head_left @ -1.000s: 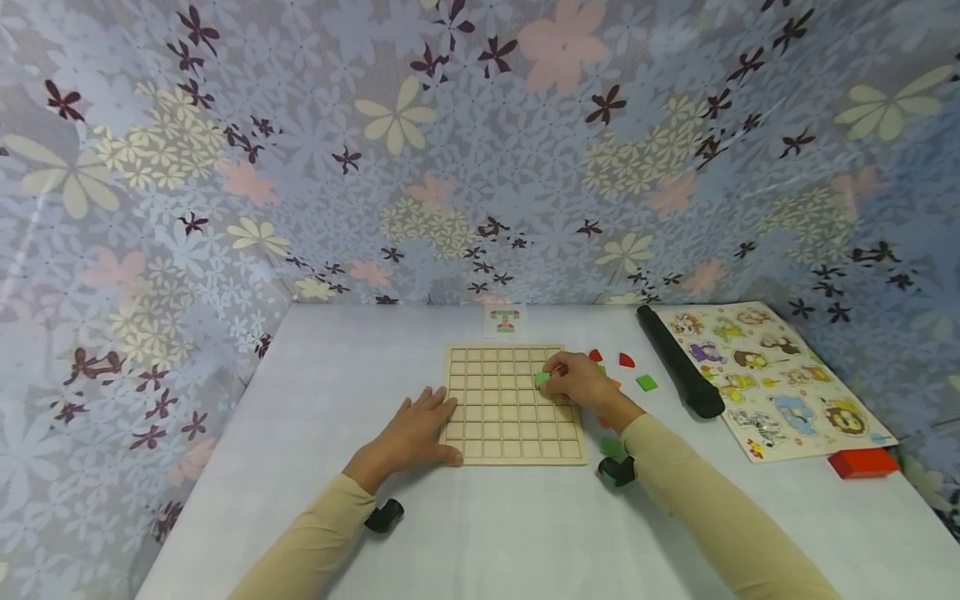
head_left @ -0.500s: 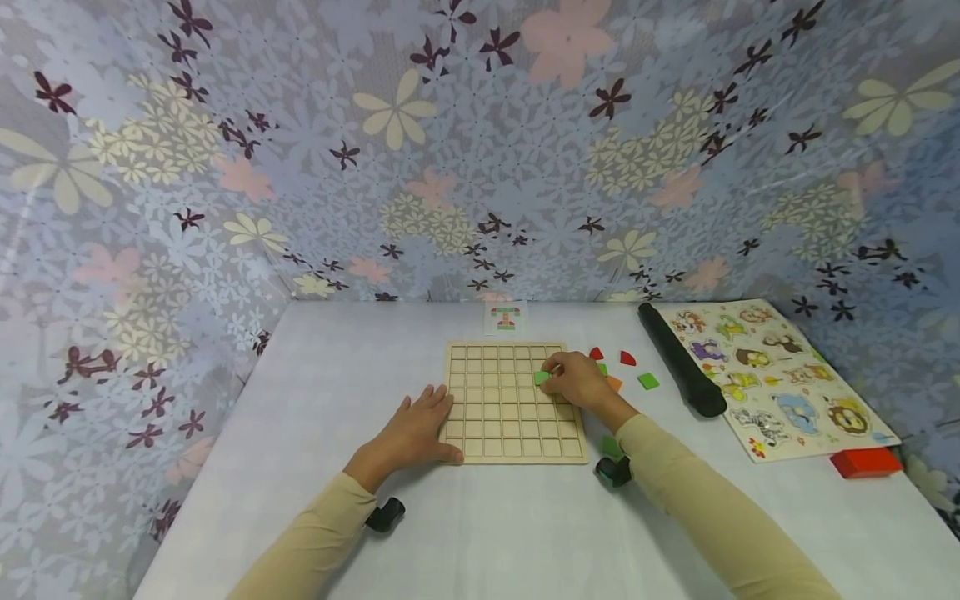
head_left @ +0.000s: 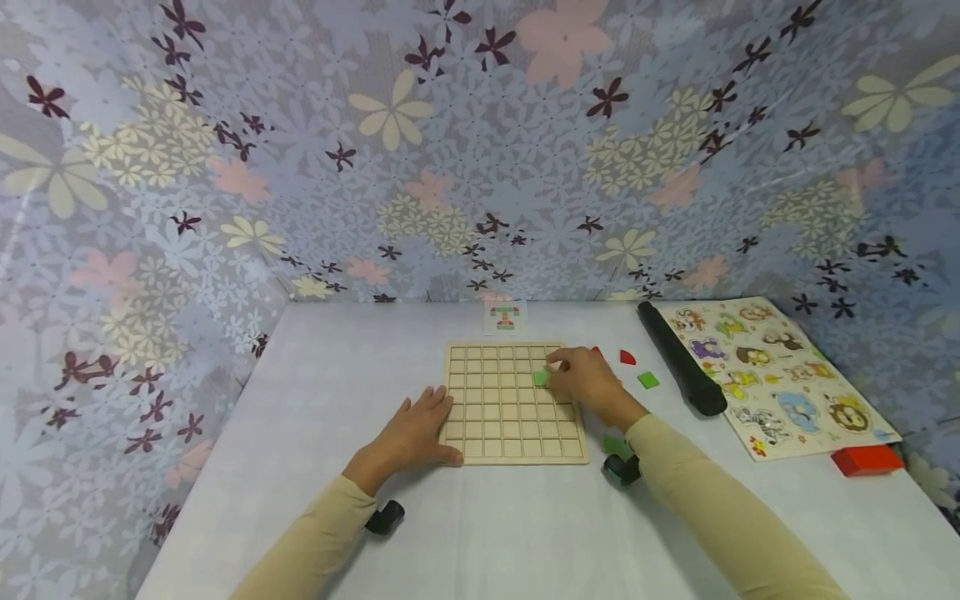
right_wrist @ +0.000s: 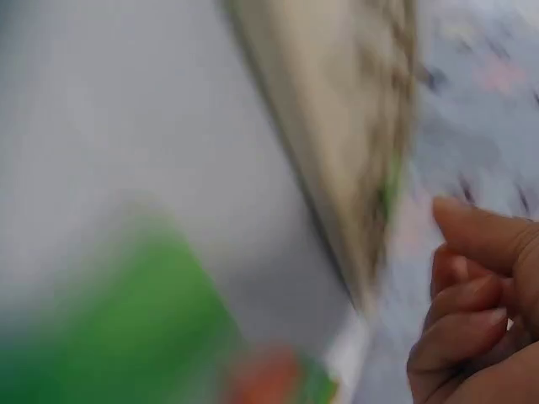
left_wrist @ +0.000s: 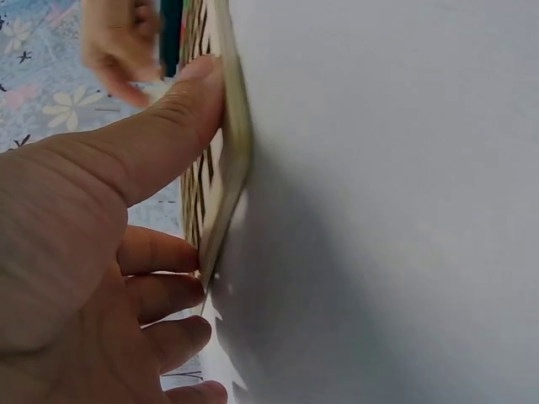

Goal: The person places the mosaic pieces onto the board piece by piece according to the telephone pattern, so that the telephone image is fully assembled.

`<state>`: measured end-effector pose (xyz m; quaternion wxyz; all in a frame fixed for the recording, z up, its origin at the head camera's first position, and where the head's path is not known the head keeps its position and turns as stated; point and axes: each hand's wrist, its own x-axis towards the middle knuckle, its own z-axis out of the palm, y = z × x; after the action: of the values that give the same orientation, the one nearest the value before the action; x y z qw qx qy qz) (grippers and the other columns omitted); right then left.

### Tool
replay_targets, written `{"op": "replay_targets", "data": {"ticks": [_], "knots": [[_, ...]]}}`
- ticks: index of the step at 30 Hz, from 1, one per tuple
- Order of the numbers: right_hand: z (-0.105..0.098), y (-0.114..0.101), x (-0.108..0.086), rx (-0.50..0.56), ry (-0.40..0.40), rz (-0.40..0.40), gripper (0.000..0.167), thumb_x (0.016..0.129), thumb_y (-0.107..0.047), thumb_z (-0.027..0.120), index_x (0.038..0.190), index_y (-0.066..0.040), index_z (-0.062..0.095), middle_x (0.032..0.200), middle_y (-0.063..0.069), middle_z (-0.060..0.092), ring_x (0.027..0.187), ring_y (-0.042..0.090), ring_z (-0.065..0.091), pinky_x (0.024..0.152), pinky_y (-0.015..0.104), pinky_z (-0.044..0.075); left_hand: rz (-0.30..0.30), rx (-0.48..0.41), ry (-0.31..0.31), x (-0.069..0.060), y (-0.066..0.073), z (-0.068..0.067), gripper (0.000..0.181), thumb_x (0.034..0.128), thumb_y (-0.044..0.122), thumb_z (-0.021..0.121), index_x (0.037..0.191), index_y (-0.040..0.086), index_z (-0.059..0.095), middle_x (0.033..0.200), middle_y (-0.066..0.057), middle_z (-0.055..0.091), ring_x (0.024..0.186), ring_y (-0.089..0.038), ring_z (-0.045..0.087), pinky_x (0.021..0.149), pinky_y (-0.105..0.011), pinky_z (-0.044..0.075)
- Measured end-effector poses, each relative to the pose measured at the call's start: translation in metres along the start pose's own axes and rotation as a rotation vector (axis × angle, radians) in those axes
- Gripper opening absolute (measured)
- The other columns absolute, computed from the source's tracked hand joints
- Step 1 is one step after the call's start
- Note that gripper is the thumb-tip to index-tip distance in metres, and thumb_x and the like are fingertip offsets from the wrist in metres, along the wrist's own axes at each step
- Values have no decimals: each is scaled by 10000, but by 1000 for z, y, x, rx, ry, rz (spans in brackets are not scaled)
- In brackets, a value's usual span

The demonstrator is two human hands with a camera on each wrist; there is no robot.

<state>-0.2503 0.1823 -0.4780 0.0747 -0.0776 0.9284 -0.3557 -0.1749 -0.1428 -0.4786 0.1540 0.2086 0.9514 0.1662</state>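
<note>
A square wooden grid board (head_left: 491, 429) lies on the white table. The left hand (head_left: 411, 435) has its fingers spread along the board's left edge; in the left wrist view its thumb (left_wrist: 189, 97) rests on the rim. One green tile (head_left: 541, 378) lies at the upper right of the grid, just left of the right hand (head_left: 588, 383). In the right wrist view that hand (right_wrist: 472, 311) holds nothing visible, its fingers loosely bent. Whether a fingertip still touches the tile cannot be told.
Behind the board is a small pattern card (head_left: 506, 318). Right of it lie a red piece (head_left: 627, 357), a green tile (head_left: 647, 380) and a larger green piece (head_left: 616, 446). Farther right are a black rod (head_left: 678, 358), an animal picture board (head_left: 787, 417) and a red block (head_left: 867, 461).
The right hand has let go of the green tile and shifted slightly right, covering some loose pieces. The tile stays on the grid. The left hand keeps its place.
</note>
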Motion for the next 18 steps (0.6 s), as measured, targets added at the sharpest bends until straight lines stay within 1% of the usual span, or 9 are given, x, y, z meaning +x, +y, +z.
{"op": "replay_targets", "data": {"ticks": [1, 3, 5, 6, 8, 10, 13, 15, 18], "knots": [[-13, 5, 1, 16, 35, 5, 424, 946, -213, 719, 1333, -50, 665, 1014, 109, 703, 786, 201, 610, 654, 338, 490, 4, 8, 2, 2, 1, -1, 1007, 809, 491, 830, 1548, -24, 379, 1656, -196, 269, 1544, -383, 216, 1206, -618, 210], [-41, 18, 1, 49, 129, 21, 452, 974, -229, 693, 1383, -51, 624, 1072, 153, 687, 782, 251, 619, 641, 359, 490, 13, 24, 7, 5, 2, -1, 1005, 814, 500, 821, 1549, -23, 378, 1656, -194, 271, 1542, -382, 223, 1203, -615, 220], [-62, 32, -1, 78, 186, 56, 474, 995, -241, 666, 1417, -40, 585, 1140, 194, 661, 840, 311, 647, 678, 394, 515, 11, 36, 6, 1, -1, 1, 1005, 818, 508, 812, 1552, -20, 374, 1657, -190, 272, 1541, -381, 226, 1202, -615, 225], [-70, 38, -2, 99, 198, 78, 490, 1004, -235, 652, 1437, -25, 558, 1182, 216, 642, 884, 341, 654, 721, 411, 525, 10, 36, 7, 0, -1, 1, 1005, 821, 510, 808, 1556, -17, 369, 1659, -185, 269, 1543, -377, 223, 1204, -611, 221], [-82, 51, -5, 128, 181, 140, 525, 1016, -237, 630, 1470, -4, 505, 1245, 252, 615, 971, 389, 651, 788, 449, 536, 16, 30, 11, -1, -1, 1, 1004, 824, 511, 802, 1556, -19, 366, 1660, -188, 266, 1544, -379, 219, 1206, -609, 216], [-84, 62, -6, 143, 134, 211, 550, 1018, -245, 629, 1481, 12, 478, 1261, 255, 614, 991, 365, 655, 819, 429, 539, 18, 28, 13, -1, -1, 2, 1004, 827, 515, 796, 1556, -22, 364, 1660, -190, 264, 1543, -381, 220, 1206, -608, 217], [-76, 74, -6, 96, 102, 277, 542, 997, -223, 654, 1446, 40, 504, 1254, 265, 632, 917, 296, 668, 780, 381, 540, 12, 46, 13, -1, -1, 3, 998, 837, 525, 783, 1562, -12, 358, 1664, -179, 260, 1545, -372, 217, 1209, -600, 219], [-70, 79, -5, 28, 110, 292, 513, 976, -197, 679, 1399, 61, 544, 1235, 273, 644, 896, 286, 665, 765, 387, 541, 16, 60, 17, -1, -2, 3, 991, 841, 527, 778, 1560, -13, 362, 1661, -181, 266, 1544, -373, 222, 1206, -602, 224], [-64, 83, -5, -88, 117, 275, 486, 957, -174, 698, 1353, 82, 583, 1247, 288, 635, 991, 348, 652, 835, 472, 534, 27, 80, 17, -3, -2, 2, 988, 847, 534, 770, 1563, -9, 359, 1661, -177, 267, 1545, -368, 219, 1208, -597, 225]]}}
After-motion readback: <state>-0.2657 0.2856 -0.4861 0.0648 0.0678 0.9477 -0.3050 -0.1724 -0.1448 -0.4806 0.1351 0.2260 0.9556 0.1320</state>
